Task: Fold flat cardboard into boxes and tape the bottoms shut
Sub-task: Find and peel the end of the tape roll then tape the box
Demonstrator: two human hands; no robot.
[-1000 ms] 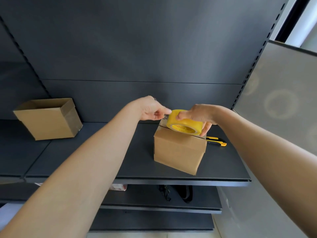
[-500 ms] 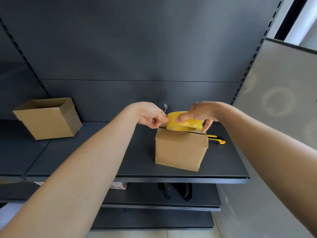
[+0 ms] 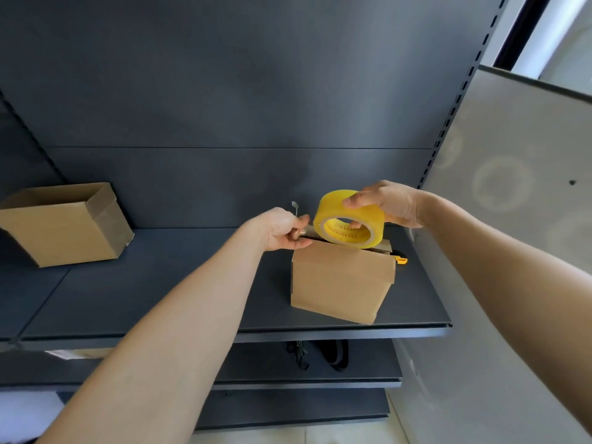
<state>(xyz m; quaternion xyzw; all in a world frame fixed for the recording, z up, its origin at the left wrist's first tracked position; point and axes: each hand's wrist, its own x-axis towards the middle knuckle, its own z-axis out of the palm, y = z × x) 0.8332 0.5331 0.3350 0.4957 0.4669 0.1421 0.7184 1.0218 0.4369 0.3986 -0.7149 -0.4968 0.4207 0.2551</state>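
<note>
Box (image 3: 339, 280) top partly hidden behind tape roll (image 3: 330, 206); knife (image 3: 401, 260) mostly hidden.

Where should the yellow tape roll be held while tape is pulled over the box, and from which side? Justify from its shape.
Pinch the ring wall of the tape roll between hollow core and outer face, from the upper right, as the right hand does. It stands on edge on the box, and the left hand pinches the tape end at its left.

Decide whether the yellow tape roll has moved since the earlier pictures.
Yes: the tape roll has tipped up from nearly flat, rising above the cardboard box beneath it.
</note>
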